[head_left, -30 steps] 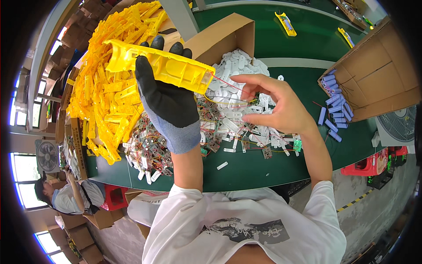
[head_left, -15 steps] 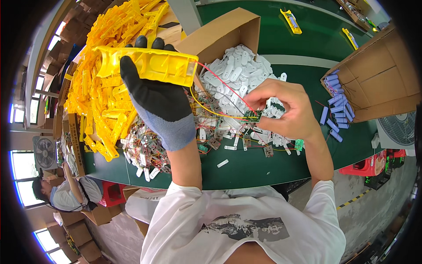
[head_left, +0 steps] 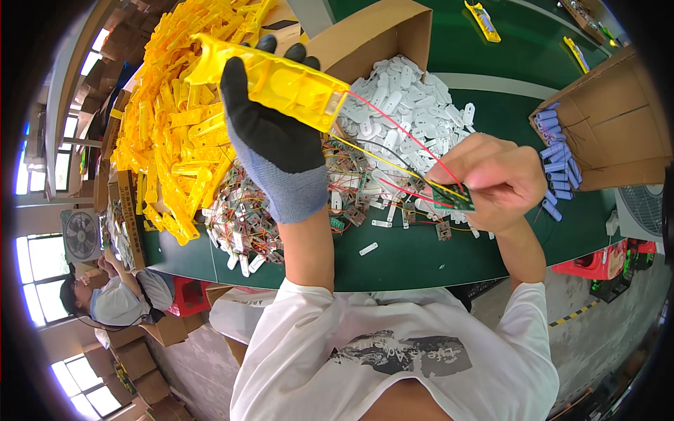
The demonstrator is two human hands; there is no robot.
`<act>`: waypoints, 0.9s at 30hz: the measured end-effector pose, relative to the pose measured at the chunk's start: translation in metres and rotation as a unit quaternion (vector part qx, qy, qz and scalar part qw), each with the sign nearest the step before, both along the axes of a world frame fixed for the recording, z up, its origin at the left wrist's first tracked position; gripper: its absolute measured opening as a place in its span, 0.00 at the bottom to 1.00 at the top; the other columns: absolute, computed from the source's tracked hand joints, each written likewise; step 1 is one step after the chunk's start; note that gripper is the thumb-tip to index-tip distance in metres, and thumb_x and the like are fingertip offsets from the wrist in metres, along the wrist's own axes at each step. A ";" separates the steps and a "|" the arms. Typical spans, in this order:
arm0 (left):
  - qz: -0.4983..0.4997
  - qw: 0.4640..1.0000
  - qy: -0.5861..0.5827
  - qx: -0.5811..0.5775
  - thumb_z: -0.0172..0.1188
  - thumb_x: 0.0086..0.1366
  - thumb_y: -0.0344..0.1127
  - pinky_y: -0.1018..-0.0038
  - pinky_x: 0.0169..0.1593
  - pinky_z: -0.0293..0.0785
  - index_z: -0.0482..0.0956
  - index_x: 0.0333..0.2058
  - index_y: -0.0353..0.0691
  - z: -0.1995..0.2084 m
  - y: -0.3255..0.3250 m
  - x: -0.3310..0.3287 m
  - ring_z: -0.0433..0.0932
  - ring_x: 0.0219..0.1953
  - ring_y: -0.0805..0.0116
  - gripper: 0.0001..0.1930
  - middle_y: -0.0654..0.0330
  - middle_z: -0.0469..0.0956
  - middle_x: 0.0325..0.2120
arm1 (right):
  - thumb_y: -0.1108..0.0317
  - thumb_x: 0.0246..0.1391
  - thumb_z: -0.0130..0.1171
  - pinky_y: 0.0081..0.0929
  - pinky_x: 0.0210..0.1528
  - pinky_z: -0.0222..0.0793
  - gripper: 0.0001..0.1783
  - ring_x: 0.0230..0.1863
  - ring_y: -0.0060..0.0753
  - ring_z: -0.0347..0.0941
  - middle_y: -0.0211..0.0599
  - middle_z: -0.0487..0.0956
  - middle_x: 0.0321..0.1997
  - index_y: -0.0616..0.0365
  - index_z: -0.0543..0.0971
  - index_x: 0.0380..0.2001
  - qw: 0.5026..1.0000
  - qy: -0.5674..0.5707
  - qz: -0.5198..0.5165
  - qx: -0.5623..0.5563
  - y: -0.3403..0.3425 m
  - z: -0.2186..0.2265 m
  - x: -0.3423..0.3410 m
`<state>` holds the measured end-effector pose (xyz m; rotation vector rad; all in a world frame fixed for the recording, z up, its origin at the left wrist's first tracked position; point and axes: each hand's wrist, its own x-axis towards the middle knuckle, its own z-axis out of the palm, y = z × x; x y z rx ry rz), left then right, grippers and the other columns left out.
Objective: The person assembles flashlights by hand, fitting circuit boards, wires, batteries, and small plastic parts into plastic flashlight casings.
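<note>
In a black and blue-grey glove, my left hand (head_left: 277, 130) is closed round a yellow plastic half shell (head_left: 281, 85), its hollow side showing. Red, yellow and black wires run from the shell's right end to a small green circuit board (head_left: 453, 198). My bare right hand (head_left: 502, 182) pinches that board between thumb and fingers, to the right of the shell and nearer to me. The fingers cover part of the board. Below my hands lies a heap of small wired circuit boards (head_left: 249, 203); behind the right hand is a pile of white plastic pieces (head_left: 407, 105).
Yellow shells (head_left: 186, 133) are heaped at the left. A tipped cardboard box (head_left: 607, 133) on the right has purple cylindrical cells (head_left: 558, 165) at its mouth. Another cardboard box (head_left: 382, 35) stands behind the white pieces. At far left a person (head_left: 119, 298) sits near a fan (head_left: 81, 234).
The right hand has moved right and slightly nearer with the board, turning it and drawing the wires longer. The left hand's shell now tilts down toward its right end. The whole view has shifted slightly.
</note>
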<state>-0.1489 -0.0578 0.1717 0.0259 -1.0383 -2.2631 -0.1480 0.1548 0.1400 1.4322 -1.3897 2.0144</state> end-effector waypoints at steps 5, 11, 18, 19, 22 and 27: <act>-0.077 0.996 -0.036 0.015 0.53 0.67 0.47 0.59 0.45 0.77 0.62 0.55 0.42 -0.005 0.005 -0.003 0.79 0.42 0.51 0.23 0.51 0.74 0.46 | 0.88 0.35 0.66 0.33 0.32 0.78 0.17 0.33 0.46 0.81 0.58 0.81 0.32 0.65 0.72 0.30 0.993 0.074 -0.089 -0.015 0.004 -0.002 0.003; -0.103 0.992 -0.073 -0.018 0.53 0.67 0.47 0.62 0.40 0.79 0.64 0.54 0.43 -0.009 0.013 -0.008 0.81 0.38 0.54 0.22 0.51 0.77 0.44 | 0.81 0.41 0.68 0.30 0.29 0.77 0.13 0.30 0.41 0.80 0.51 0.81 0.31 0.63 0.74 0.30 0.992 0.114 -0.006 0.047 0.011 0.017 0.001; -0.079 0.989 -0.109 -0.054 0.54 0.67 0.46 0.66 0.36 0.79 0.68 0.51 0.43 -0.001 0.012 -0.004 0.81 0.33 0.59 0.18 0.53 0.78 0.39 | 0.75 0.41 0.73 0.21 0.36 0.73 0.24 0.32 0.27 0.79 0.37 0.80 0.34 0.65 0.74 0.42 0.980 -0.093 0.171 0.026 0.016 0.013 0.006; -0.106 0.985 -0.105 -0.084 0.54 0.67 0.45 0.68 0.34 0.78 0.68 0.49 0.43 -0.001 0.010 -0.001 0.80 0.31 0.61 0.17 0.54 0.78 0.35 | 0.74 0.43 0.71 0.20 0.37 0.72 0.24 0.33 0.26 0.78 0.36 0.78 0.36 0.67 0.73 0.43 0.958 -0.197 0.207 -0.021 0.018 0.014 0.006; -0.155 0.970 -0.128 -0.135 0.54 0.67 0.42 0.73 0.28 0.76 0.70 0.46 0.40 0.007 0.018 0.005 0.77 0.23 0.69 0.14 0.59 0.77 0.27 | 0.71 0.46 0.68 0.19 0.38 0.70 0.23 0.35 0.24 0.75 0.35 0.76 0.37 0.67 0.72 0.44 0.903 -0.330 0.259 -0.097 0.019 0.021 0.003; -0.221 0.944 -0.135 -0.205 0.55 0.68 0.42 0.75 0.27 0.76 0.71 0.48 0.38 0.004 0.038 0.009 0.78 0.23 0.71 0.16 0.59 0.78 0.28 | 0.67 0.52 0.64 0.19 0.38 0.68 0.19 0.34 0.21 0.72 0.36 0.75 0.38 0.65 0.73 0.43 0.946 -0.300 0.123 -0.013 0.029 0.014 -0.008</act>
